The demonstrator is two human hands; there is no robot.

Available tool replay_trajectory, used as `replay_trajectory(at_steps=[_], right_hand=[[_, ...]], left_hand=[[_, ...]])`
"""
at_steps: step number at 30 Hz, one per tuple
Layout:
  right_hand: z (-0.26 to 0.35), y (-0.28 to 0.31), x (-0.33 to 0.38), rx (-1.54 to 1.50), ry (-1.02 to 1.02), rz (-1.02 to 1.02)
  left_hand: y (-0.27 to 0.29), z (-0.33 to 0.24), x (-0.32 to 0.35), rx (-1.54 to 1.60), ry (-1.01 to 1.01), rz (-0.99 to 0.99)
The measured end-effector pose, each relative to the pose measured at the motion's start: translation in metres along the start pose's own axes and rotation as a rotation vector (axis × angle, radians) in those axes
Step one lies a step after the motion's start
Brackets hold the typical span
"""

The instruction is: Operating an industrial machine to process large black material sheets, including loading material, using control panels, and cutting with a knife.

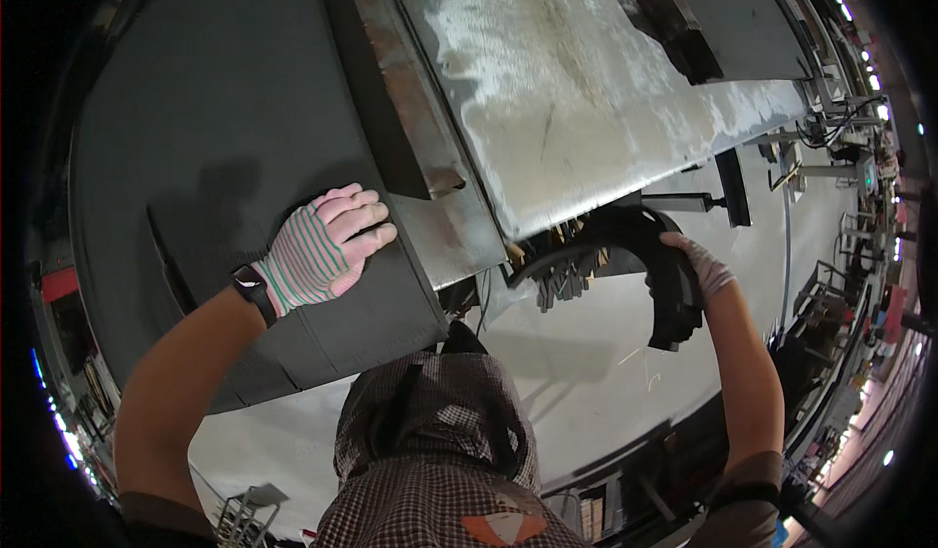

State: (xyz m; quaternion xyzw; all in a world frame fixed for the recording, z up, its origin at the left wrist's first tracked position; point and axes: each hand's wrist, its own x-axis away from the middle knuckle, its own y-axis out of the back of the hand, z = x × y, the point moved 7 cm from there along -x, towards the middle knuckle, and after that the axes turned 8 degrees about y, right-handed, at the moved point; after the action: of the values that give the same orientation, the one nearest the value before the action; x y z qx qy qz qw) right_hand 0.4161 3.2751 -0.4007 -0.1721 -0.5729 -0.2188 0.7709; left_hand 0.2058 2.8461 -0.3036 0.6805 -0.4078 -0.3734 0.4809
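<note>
My left hand (327, 245), in a pink and white glove with green stripes, lies palm down on a dark grey ribbed surface (215, 108). Its fingers stretch toward the surface's right edge, and nothing shows in them. Off to the right, my right hand (702, 267), also gloved, is closed on the outer edge of a black curved part (674, 299) shaped like a wheel arch. That part hangs in front of the metal table's near edge, its thin end pointing left. The fingers behind it are partly hidden.
A worn, shiny metal tabletop (547, 99) stretches ahead, with a rusty metal strip (391, 69) along its left. Another dark panel (733, 21) lies at the far right. Below the table edge hang several dark strips (562, 289). Racks and equipment (831, 304) stand along the right.
</note>
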Motion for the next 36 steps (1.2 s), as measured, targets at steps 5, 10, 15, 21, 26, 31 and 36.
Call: replay_trajectory(at_steps=[5, 10, 15, 21, 26, 31, 36], right_hand=[[-0.010, -0.013, 0.075, 0.164, 0.375, -0.108], [-0.022, 0.024, 0.217, 0.128, 0.758, -0.087], [-0.150, 0.150, 0.190, 0.412, 0.674, -0.005], [-0.244, 0.118, 0.116, 0.450, 1.048, 0.192], [-0.206, -0.026, 0.120, 1.081, 1.466, 0.039], [-0.229, -0.010, 0.088, 1.120, 1.658, -0.056], [-0.306, 0.003, 0.091, 1.065, 1.478, 0.137]], left_hand=[[-0.020, -0.121, 0.043, 0.009, 0.019, -0.023], [-0.048, -0.243, 0.079, 0.058, 0.072, -0.034], [-0.077, -0.340, 0.102, 0.088, 0.056, -0.091], [-0.115, -0.451, 0.115, 0.066, 0.035, -0.061], [-0.129, -0.479, 0.081, 0.071, 0.015, -0.141], [-0.157, -0.492, 0.074, 0.056, 0.022, -0.141], [-0.175, -0.502, 0.074, 0.080, 0.011, -0.120]])
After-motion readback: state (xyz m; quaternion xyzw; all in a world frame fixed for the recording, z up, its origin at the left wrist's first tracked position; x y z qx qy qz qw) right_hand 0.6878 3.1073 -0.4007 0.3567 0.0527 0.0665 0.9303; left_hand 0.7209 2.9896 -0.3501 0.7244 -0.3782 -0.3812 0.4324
